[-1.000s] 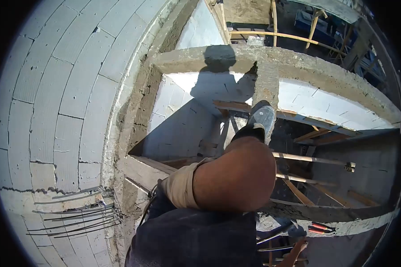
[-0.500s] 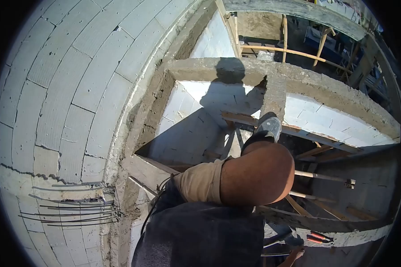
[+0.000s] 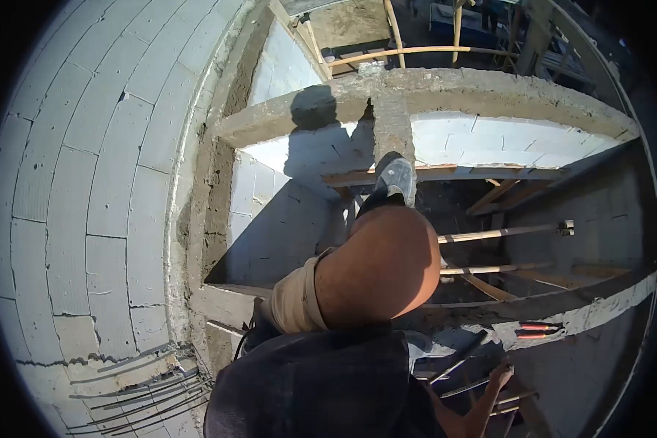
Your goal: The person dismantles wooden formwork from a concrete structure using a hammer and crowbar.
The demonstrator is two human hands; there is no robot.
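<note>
At the lower right, my right hand (image 3: 502, 374) looks small and closed at the end of my bent forearm. A thin bar (image 3: 466, 387) reaches toward its fingers; what they grip is too small to make out. My left hand is out of the frame. My bent knee (image 3: 390, 266) fills the middle, and my shoe (image 3: 396, 179) stands on a narrow concrete beam (image 3: 394, 120). To the right of my knee, red-handled pliers (image 3: 539, 331) lie on the top of another wall. A dark-ended tool (image 3: 460, 356) slants above the bar.
A grey block surface (image 3: 87, 197) spans the left, with several steel rods (image 3: 146, 401) jutting at its bottom. Deep openings flank the beam, crossed by wooden poles (image 3: 500, 233). A curved concrete ledge (image 3: 518, 87) runs behind. My shadow (image 3: 317, 131) falls on the far wall.
The view has shifted, so the beam, shoe and knee now appear further left. The pliers and far ledge sit higher in the frame. More of my right arm and hand shows.
</note>
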